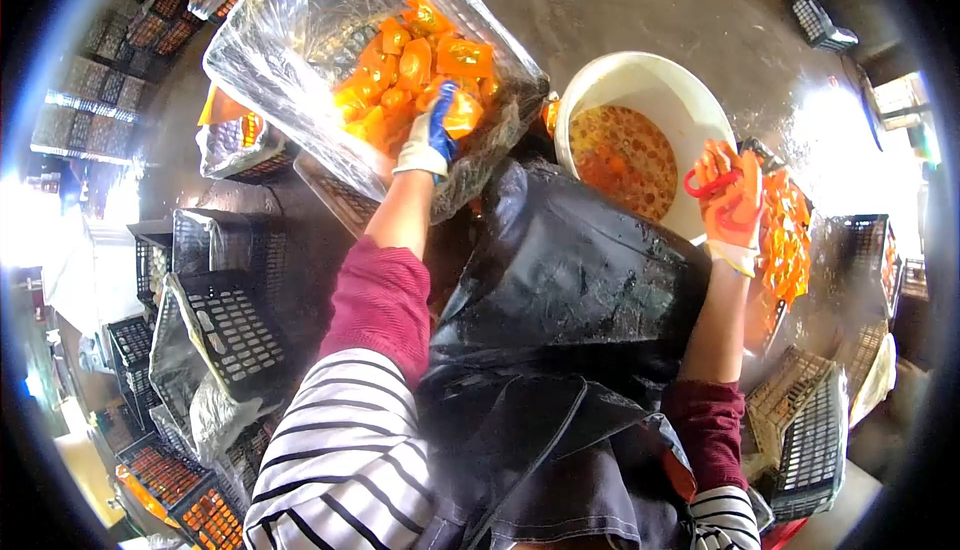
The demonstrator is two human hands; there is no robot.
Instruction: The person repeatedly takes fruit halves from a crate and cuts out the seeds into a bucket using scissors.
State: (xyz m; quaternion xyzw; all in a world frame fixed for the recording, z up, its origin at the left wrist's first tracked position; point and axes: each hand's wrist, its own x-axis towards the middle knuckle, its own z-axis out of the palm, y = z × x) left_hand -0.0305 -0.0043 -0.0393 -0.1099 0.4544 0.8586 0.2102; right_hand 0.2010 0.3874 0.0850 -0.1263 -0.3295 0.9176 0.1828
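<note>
My left hand point(428, 138), in a blue and white glove, reaches into a crate lined with clear plastic point(290, 10). Its fingers close on a glossy orange pouch point(462, 115) among several similar pouches point(385, 75). My right hand point(728, 205), in an orange and white glove, is raised at the right rim of a white bucket point(655, 62). Red loop handles, apparently of scissors point(708, 186), are in its grip; the blades cannot be made out. Inside the bucket lies a foamy orange-brown liquid point(625, 160).
Flat, shiny orange wrappers point(785, 240) fill a crate just right of the bucket. Black plastic crates point(235, 335) stand stacked at the left, and more crates point(805, 440) sit at the lower right. A dark apron point(580, 260) covers my lap. The floor point(610, 0) looks wet.
</note>
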